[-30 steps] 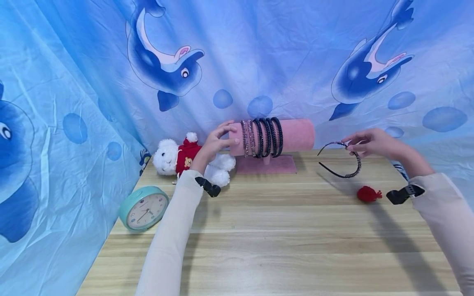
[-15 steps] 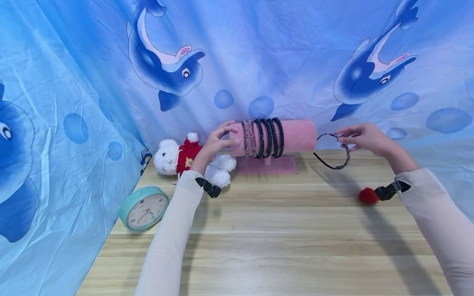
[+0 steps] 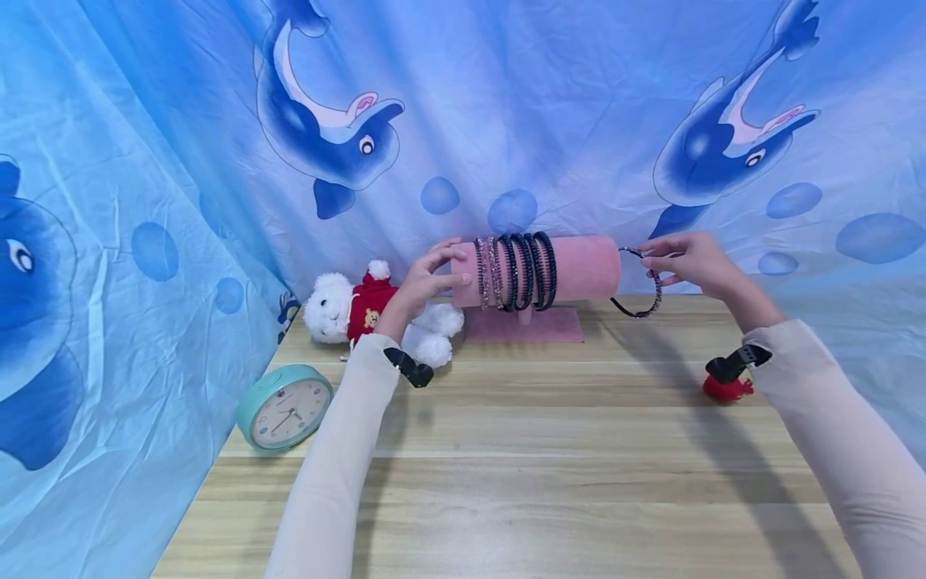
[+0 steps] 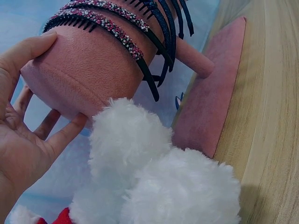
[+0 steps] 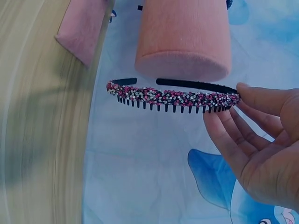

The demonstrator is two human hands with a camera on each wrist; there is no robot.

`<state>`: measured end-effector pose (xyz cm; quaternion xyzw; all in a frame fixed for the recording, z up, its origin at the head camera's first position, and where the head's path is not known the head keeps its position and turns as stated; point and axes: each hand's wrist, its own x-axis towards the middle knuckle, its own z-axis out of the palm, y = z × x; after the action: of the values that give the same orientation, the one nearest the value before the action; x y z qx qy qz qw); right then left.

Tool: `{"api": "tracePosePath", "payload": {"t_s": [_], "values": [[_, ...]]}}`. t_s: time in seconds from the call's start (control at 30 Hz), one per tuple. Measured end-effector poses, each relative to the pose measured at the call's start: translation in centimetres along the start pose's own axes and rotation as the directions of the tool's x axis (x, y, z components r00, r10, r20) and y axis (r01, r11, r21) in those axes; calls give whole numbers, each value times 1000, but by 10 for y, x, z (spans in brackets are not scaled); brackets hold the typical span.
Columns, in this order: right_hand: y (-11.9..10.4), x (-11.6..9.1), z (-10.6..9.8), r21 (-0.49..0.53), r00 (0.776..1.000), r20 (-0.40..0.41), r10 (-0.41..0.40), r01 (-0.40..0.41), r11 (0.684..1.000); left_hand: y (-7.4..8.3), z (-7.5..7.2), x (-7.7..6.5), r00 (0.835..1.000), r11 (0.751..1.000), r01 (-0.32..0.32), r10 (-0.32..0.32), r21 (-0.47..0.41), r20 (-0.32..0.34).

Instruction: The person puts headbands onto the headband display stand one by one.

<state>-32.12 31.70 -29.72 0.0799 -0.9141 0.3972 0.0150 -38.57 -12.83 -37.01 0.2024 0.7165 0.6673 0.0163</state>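
Note:
A pink velvety headband stand (image 3: 586, 267) has a horizontal roll on a post and a flat base. Several headbands (image 3: 527, 272) sit round its left half, two glittery pink ones nearest the left end. My left hand (image 3: 421, 283) grips the roll's left end, thumb on one side and fingers spread along the other in the left wrist view. My right hand (image 3: 696, 264) pinches a loose headband (image 5: 173, 97) near one side between thumb and fingers. This headband is black with comb teeth and pink and silver sparkles. Its tips point at the roll's right end face.
A white plush toy (image 3: 329, 310) in a red top lies behind my left forearm. Left of that forearm stands a teal alarm clock (image 3: 284, 408). A small red knitted item (image 3: 726, 389) lies under my right wrist. A blue dolphin curtain (image 3: 579, 121) hangs behind the wooden table (image 3: 506, 466).
My right hand has carried the loose headband leftward and slightly upward to the roll's right end. My left hand has kept its place on the stand.

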Motion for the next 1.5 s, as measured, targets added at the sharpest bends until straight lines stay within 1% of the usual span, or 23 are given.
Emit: {"api": "tracePosePath", "payload": {"t_s": [0.07, 0.3, 0.5, 0.7, 0.9, 1.03, 1.33, 1.5], "values": [[-2, 2, 2, -1, 1000, -6, 6, -6, 1000, -1, 0, 0, 1000, 1000, -3, 3, 3, -1], [-9, 10, 8, 44, 999, -34, 10, -8, 999, -2, -1, 2, 1000, 1000, -2, 2, -5, 0], [-14, 14, 13, 43, 997, -76, -8, 12, 999, -2, -1, 1, 1000, 1000, 10, -10, -12, -2], [-18, 18, 18, 38, 996, -85, -12, 15, 999, -2, 0, 0, 1000, 1000, 17, -17, -18, -3], [-19, 23, 20, 51, 996, -94, -5, 9, 999, -2, 0, -1, 1000, 1000, -5, 5, 0, -2], [-20, 26, 21, 78, 995, -98, 2, 6, 997, -2, -1, -1, 1000, 1000, -14, 14, 2, 3], [-15, 30, 24, 153, 996, -90, 3, 11, 988, -1, 0, -1, 1000, 1000, 6, -5, -16, 7], [-10, 28, 24, 218, 996, -82, -22, 40, 975, 0, 0, -2, 1000, 1000, 13, -13, -16, 5]]}}
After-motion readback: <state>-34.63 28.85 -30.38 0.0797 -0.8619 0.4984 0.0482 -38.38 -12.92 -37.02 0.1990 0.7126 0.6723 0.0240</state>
